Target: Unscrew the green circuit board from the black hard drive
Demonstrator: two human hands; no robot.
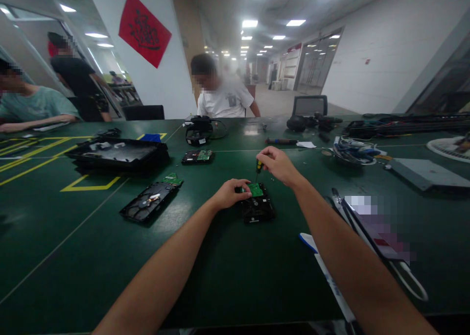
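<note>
A black hard drive (pixel 258 211) with a green circuit board (pixel 256 190) on its upper part lies on the table in front of me. My left hand (pixel 232 194) grips its left side, thumb and fingers closed at the edge of the board. Above the board, my right hand (pixel 276 164) is closed around a small yellow-and-black screwdriver (pixel 259 166). The tool stands nearly upright, its thin shaft reaching down to the board; the exact spot of the tip is too small to make out.
Left of me lie another hard drive (pixel 149 203), a smaller drive (pixel 197 157) and a black tray (pixel 117 151). A second screwdriver (pixel 281 141), a cable bundle (pixel 354 151) and a grey metal box (pixel 429 174) are at right. A person (pixel 225 92) sits across the table.
</note>
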